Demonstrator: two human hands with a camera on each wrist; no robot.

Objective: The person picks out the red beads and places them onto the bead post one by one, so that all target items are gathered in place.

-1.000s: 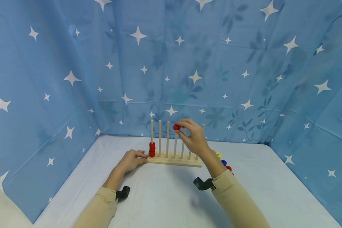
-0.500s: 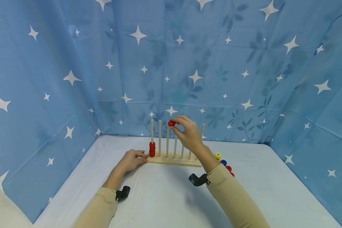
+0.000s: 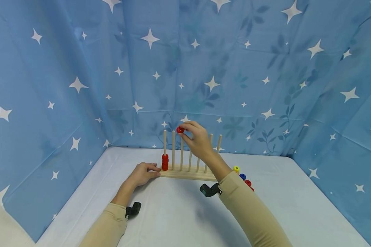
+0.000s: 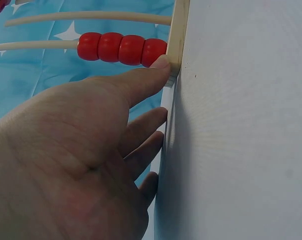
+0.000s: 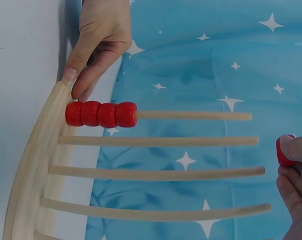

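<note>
A wooden peg stand (image 3: 185,174) with a row of upright pegs stands on the white table. Several red beads (image 3: 165,162) are stacked on its leftmost peg, and in the left wrist view the same red beads (image 4: 122,48) lie close by the thumb. My left hand (image 3: 143,174) holds the left end of the base, thumb and fingers at its edges. My right hand (image 3: 201,139) pinches a single red bead (image 3: 180,130) between thumb and fingers, near the top of the third peg. In the right wrist view that bead (image 5: 284,151) is apart from the peg tips.
To the right of the stand lie loose beads: a yellow bead (image 3: 236,169), a blue bead (image 3: 242,176) and a red bead (image 3: 248,183), with another red one partly behind the sleeve. A blue star-patterned curtain (image 3: 185,75) surrounds the white table (image 3: 160,219).
My right hand has moved left and slightly up with the red bead, from near the fourth peg to near the third. The left hand stays at the base's end.
</note>
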